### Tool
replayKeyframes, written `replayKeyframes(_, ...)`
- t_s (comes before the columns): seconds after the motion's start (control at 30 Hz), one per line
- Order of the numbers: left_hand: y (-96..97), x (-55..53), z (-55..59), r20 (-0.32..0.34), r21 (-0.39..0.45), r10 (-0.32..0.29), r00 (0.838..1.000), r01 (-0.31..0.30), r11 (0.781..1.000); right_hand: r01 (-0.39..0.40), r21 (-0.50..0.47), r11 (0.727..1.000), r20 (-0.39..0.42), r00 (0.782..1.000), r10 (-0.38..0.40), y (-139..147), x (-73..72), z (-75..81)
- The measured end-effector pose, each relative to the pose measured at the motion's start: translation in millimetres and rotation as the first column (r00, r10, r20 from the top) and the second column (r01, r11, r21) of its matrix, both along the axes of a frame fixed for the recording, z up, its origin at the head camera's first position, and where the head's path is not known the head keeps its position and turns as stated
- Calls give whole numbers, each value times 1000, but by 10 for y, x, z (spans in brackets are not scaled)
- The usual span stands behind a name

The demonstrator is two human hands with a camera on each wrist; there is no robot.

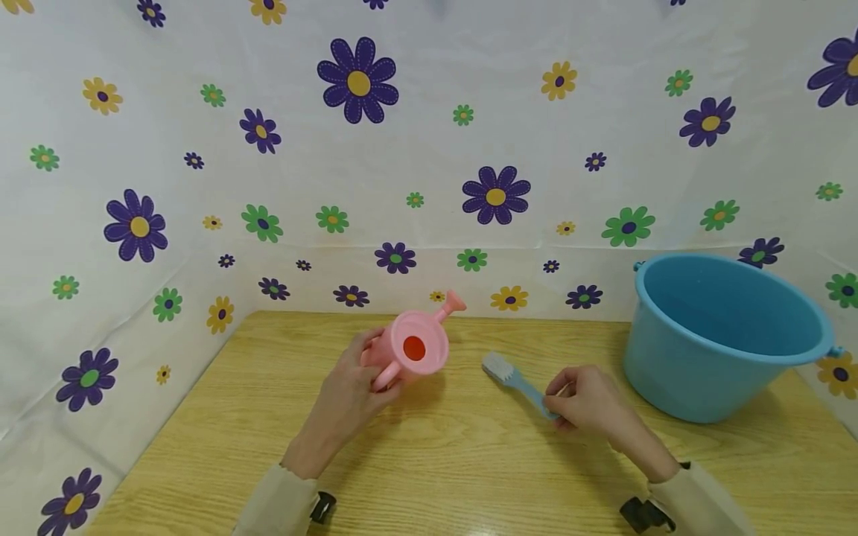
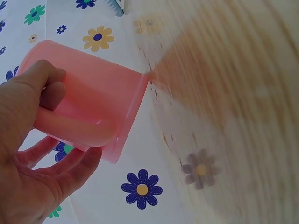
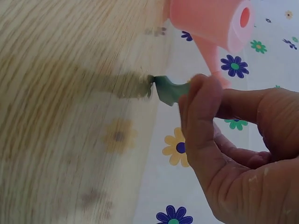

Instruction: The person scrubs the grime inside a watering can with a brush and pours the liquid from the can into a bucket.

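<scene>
A pink toy watering can (image 1: pixel 431 342) is tilted toward me at the middle of the wooden table, its round opening facing the head camera and its spout pointing back right. My left hand (image 1: pixel 347 394) grips it by the handle side, the thumb curled at the handle in the left wrist view. To its right lies a light blue brush (image 1: pixel 519 381) with white bristles toward the back left. My right hand (image 1: pixel 592 402) pinches the handle end between thumb and fingers. In the right wrist view the hand hides most of the brush.
A large blue bucket (image 1: pixel 697 383) stands at the right of the table, close beyond my right hand. The wooden table (image 1: pixel 456 476) meets a white flower-patterned sheet (image 1: pixel 415 156) at its back and left edges.
</scene>
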State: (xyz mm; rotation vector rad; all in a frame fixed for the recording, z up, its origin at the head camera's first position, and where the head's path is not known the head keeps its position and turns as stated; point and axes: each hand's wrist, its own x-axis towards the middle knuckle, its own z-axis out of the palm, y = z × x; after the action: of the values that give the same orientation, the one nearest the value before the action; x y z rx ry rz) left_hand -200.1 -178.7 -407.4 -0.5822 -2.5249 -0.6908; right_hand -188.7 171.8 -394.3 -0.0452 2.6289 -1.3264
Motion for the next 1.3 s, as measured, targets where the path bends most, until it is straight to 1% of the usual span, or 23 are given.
replayKeyframes(0.23, -7, -2, 1, 4, 5, 0, 1000, 0, 1000, -115, 15, 993, 26, 993, 114, 9, 47, -61)
replayKeyframes(0.33, -12, -5, -2, 1, 5, 0, 1000, 0, 1000, -142, 44, 989, 41, 989, 141, 0, 50, -86)
replayKeyframes(0.47, -13, -5, -4, 0, 5, 1, 1000, -1, 1000, -168, 64, 984, 62, 985, 164, -21, 65, -118)
replayKeyframes(0.67, -9, 0, 1, 4, 9, 0, 1000, 0, 1000, -199, 61, 978, 74, 978, 194, -54, 95, -162)
replayKeyframes(0.77, -8, 0, 0, 1, 9, -4, 1000, 4, 1000, -193, 69, 979, 76, 979, 188, -70, 103, -180)
replayKeyframes(0.87, -8, 0, 3, 0, 7, -1, 1000, 1, 1000, -187, 93, 978, 72, 981, 181, -71, 103, -159)
replayKeyframes(0.93, -8, 0, 4, -4, 3, -1, 1000, 1, 1000, -205, 110, 973, 55, 978, 200, -50, 104, -98)
replayKeyframes(0.97, -9, 1, 3, -6, 1, 0, 1000, 0, 1000, -214, 114, 970, 34, 977, 211, -34, 104, -60)
replayKeyframes(1.03, -13, 1, 0, -22, -11, -1, 1000, 1, 1000, -224, 113, 968, -1, 974, 226, 5, 106, 61)
replayKeyframes(1.1, -17, 2, -3, -48, -28, -7, 999, 6, 1000, -234, 128, 964, -44, 970, 241, 69, 105, 231)
replayKeyframes(1.17, -21, 2, -5, -79, -47, -17, 997, 14, 999, -214, 149, 966, -74, 971, 226, 138, 107, 432)
replayKeyframes(1.23, -18, 2, 5, -112, -64, -29, 993, 22, 998, -189, 192, 963, -98, 973, 211, 238, 104, 660)
replayKeyframes(1.3, -13, 1, 17, -149, -72, -37, 988, 26, 997, -151, 244, 958, -152, 970, 192, 374, 86, 858)
